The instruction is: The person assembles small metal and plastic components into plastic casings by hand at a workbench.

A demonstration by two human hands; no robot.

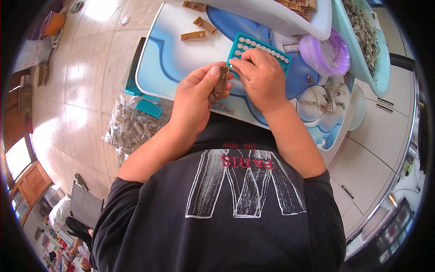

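Note:
My left hand (194, 90) grips a narrow brown plastic casing (221, 81) between thumb and fingers, its long side upright in view. Close beside the casing's upper end, my right hand (264, 79) pinches a tiny white piece (231, 66); its exact shape is too small to tell. Partly behind my right hand lies a teal tray (287, 69) with rows of round white pieces (253, 43). Several more brown casings (193, 36) rest on the far left of the white and blue table (172, 68).
A purple bowl (312, 56) and a light teal basin (384, 68) of small metal-looking parts stand at right. Thin wire parts (328, 97) lie near the table's right end. At left, a clear plastic bag (129, 129) and a small teal grid tray (149, 108) sit below the table.

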